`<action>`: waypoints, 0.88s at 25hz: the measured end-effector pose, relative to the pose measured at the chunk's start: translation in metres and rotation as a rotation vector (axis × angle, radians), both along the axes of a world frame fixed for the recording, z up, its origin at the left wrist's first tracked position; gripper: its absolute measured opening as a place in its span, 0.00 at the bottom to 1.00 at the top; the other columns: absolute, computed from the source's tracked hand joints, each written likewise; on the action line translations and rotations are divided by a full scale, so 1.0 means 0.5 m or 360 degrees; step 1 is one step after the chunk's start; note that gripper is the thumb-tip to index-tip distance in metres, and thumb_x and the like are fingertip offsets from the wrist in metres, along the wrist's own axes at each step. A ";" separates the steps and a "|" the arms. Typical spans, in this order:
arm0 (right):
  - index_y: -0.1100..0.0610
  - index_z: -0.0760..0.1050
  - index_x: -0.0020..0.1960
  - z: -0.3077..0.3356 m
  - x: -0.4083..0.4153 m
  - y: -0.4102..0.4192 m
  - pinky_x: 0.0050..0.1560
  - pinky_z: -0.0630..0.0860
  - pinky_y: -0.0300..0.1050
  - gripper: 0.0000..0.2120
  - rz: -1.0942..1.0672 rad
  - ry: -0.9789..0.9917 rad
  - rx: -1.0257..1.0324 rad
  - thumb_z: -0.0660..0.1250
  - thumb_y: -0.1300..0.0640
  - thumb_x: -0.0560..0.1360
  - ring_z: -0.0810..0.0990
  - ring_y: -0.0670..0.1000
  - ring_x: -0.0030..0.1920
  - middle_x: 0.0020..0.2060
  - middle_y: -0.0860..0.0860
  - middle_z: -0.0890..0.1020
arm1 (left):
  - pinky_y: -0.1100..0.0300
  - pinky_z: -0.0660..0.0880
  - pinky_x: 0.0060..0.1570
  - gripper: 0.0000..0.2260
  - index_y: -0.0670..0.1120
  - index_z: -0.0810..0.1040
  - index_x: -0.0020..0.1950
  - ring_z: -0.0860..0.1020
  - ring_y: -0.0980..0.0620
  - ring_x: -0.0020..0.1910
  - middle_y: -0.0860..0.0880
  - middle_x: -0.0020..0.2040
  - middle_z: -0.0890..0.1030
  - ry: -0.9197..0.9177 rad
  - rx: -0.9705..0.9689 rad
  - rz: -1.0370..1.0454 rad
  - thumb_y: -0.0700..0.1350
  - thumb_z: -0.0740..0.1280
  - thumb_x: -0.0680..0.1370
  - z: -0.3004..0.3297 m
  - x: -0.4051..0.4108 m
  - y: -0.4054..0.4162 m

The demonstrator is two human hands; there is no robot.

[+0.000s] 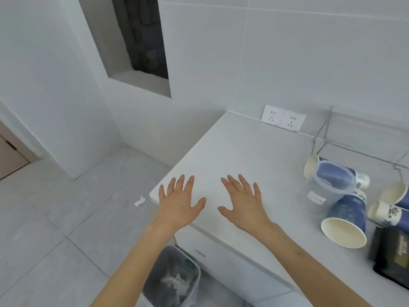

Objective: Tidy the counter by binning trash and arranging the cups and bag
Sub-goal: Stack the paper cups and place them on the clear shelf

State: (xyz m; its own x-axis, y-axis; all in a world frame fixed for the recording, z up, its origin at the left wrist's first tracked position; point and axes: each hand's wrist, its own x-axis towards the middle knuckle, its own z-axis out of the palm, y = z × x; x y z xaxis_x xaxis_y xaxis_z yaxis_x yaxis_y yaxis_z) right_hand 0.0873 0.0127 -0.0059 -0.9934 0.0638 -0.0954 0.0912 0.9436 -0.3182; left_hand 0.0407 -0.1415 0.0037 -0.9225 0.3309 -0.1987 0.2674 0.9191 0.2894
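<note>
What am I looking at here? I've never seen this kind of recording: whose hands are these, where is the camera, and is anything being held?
There is no machine. A person wears one wide-angle camera on the head, looking down. The left hand and right hand hover open over the white counter, holding nothing. At its right side lie several tipped-over paper cups, a clear plastic container and a dark bag. A grey bin with crumpled trash stands on the floor below; a white scrap lies on the floor tiles.

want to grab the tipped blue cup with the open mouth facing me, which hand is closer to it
Right. The right hand hovers open over the bare counter, just left of the blue cup. The left hand is farther left, over the counter's corner.
</note>
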 end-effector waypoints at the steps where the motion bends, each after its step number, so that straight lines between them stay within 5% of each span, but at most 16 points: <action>1: 0.50 0.46 0.74 0.010 0.009 0.035 0.74 0.40 0.58 0.32 -0.0037 0.0023 0.0003 0.59 0.48 0.77 0.42 0.52 0.76 0.76 0.49 0.50 | 0.44 0.42 0.74 0.29 0.51 0.46 0.74 0.45 0.45 0.76 0.47 0.78 0.48 0.0019 0.0029 -0.0042 0.58 0.52 0.77 0.008 0.001 0.037; 11: 0.49 0.48 0.74 0.076 0.083 0.335 0.75 0.40 0.55 0.31 -0.0203 0.0289 0.0002 0.59 0.49 0.76 0.42 0.51 0.76 0.76 0.48 0.50 | 0.46 0.44 0.74 0.29 0.50 0.47 0.74 0.47 0.48 0.76 0.47 0.77 0.50 0.0136 0.0213 -0.0341 0.57 0.54 0.77 0.066 0.047 0.356; 22: 0.50 0.50 0.73 0.036 0.212 0.624 0.75 0.43 0.54 0.30 -0.0397 0.0221 -0.0048 0.59 0.47 0.76 0.46 0.51 0.76 0.76 0.48 0.50 | 0.54 0.58 0.70 0.25 0.49 0.55 0.73 0.61 0.49 0.72 0.49 0.75 0.60 0.0262 0.0349 -0.0632 0.53 0.57 0.77 0.053 0.150 0.602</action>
